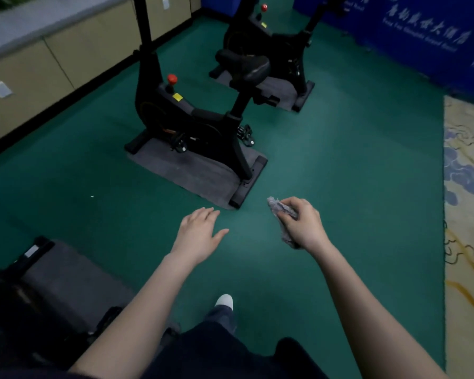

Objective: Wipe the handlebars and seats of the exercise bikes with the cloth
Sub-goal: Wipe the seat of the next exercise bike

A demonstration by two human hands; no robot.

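My right hand (303, 222) grips a crumpled grey cloth (281, 207) in the air above the green floor. My left hand (199, 232) is held out flat beside it, fingers straight, holding nothing. A black exercise bike (192, 124) stands ahead on a grey mat, its black seat (245, 64) raised on a post and a red knob (172, 79) on its frame. Its handlebars are cut off by the top edge. A second black bike (274, 42) stands farther back. Both hands are well short of the nearer bike.
A third machine on a grey mat (66, 277) sits at my lower left. Beige cabinets (52, 61) line the left wall, and a blue banner wall (422, 31) closes the back right. A patterned carpet (468, 187) borders the green floor (353, 160) at the right. My white shoe (225, 300) is stepping forward.
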